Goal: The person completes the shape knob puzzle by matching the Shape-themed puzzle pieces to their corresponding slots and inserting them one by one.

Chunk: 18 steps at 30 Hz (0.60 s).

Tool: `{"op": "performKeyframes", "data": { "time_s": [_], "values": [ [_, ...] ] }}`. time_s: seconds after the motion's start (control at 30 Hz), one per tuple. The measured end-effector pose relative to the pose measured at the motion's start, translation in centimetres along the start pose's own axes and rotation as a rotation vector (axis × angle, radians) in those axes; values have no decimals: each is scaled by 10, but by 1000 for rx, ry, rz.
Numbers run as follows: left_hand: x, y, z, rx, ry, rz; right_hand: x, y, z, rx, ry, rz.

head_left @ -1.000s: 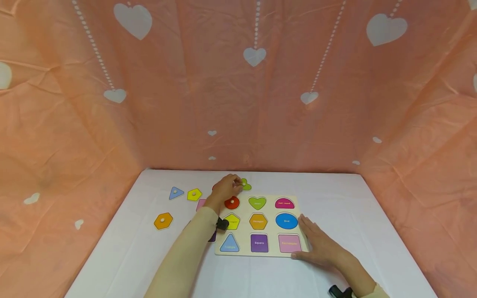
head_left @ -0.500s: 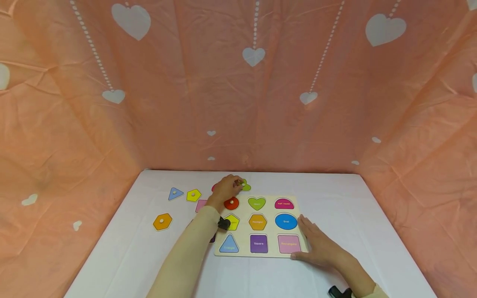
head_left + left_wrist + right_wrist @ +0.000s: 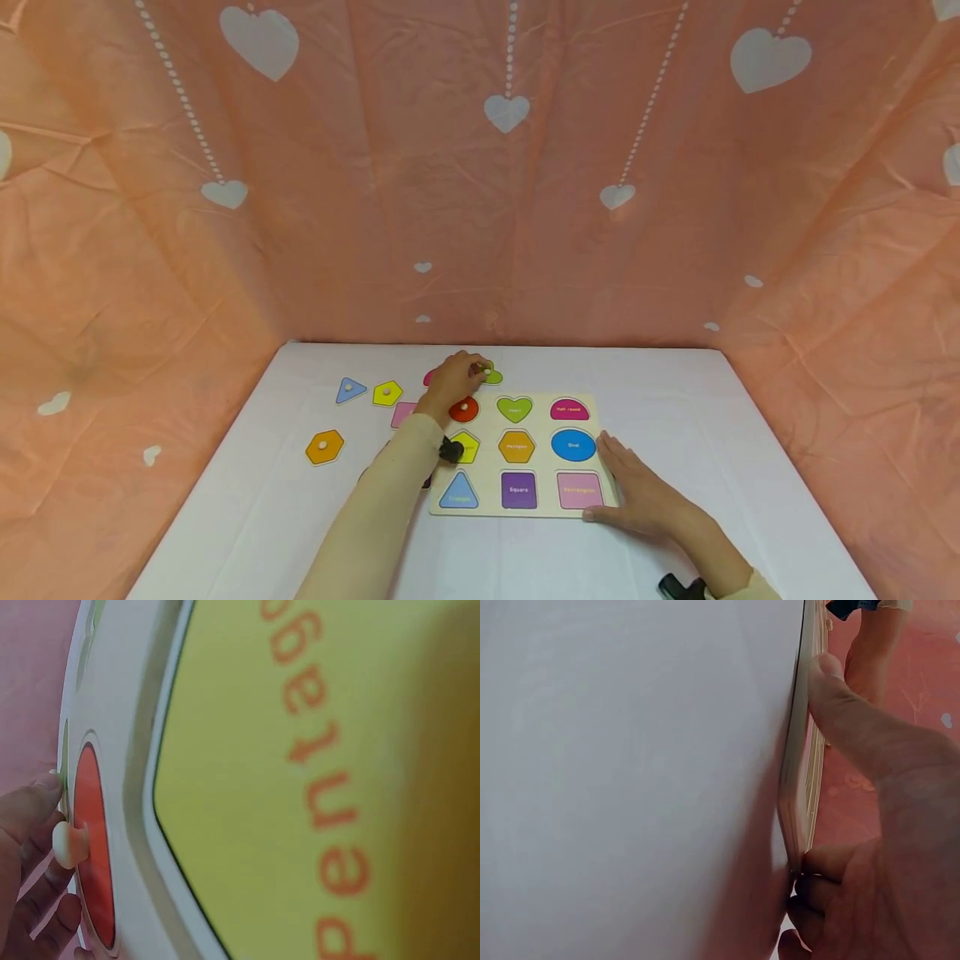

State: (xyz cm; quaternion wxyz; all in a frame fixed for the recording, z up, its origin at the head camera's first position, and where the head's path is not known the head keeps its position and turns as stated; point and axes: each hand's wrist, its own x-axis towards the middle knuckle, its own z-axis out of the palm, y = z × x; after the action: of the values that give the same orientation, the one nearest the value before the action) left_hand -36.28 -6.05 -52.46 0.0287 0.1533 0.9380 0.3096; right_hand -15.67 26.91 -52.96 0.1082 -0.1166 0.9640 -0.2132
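In the head view, my left hand [image 3: 454, 380] reaches past the board's back left corner and pinches the knob of a green heart piece [image 3: 493, 377], partly hidden by the fingers. The puzzle board [image 3: 489, 493] lies flat, showing labelled coloured shapes. A red circle piece [image 3: 464, 408] with a knob sits in its back left spot; the left wrist view shows this circle [image 3: 96, 862] close to the left fingers. At the front right corner, my right hand [image 3: 647, 498] grips the board, thumb on the front edge and fingers along the right side. The right wrist view shows the board's edge [image 3: 799, 742] between them.
Left of the board lie a blue triangle [image 3: 350, 390], a yellow pentagon [image 3: 387, 393], an orange hexagon [image 3: 325, 447] and a pink rectangle [image 3: 402, 414]. A magenta piece [image 3: 429, 377] shows behind the left hand. The left sleeve [image 3: 371, 508] covers other pieces. Peach cloth [image 3: 495, 275] surrounds the table.
Both hands stay almost where they were, the left at the green heart piece and the right at the board's corner. The head view has shifted very slightly.
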Motion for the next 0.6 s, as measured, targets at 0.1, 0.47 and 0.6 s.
{"op": "performKeyframes", "data": {
  "time_s": [0.1, 0.47, 0.6],
  "values": [
    [0, 0, 0, 6, 9, 2, 1, 1, 1, 0, -2, 7],
    [-2, 2, 0, 36, 37, 15, -1, -2, -1, 17, -5, -5],
    [-2, 1, 1, 23, 44, 21, -2, -2, -1, 14, -5, -6]
  ]
}}
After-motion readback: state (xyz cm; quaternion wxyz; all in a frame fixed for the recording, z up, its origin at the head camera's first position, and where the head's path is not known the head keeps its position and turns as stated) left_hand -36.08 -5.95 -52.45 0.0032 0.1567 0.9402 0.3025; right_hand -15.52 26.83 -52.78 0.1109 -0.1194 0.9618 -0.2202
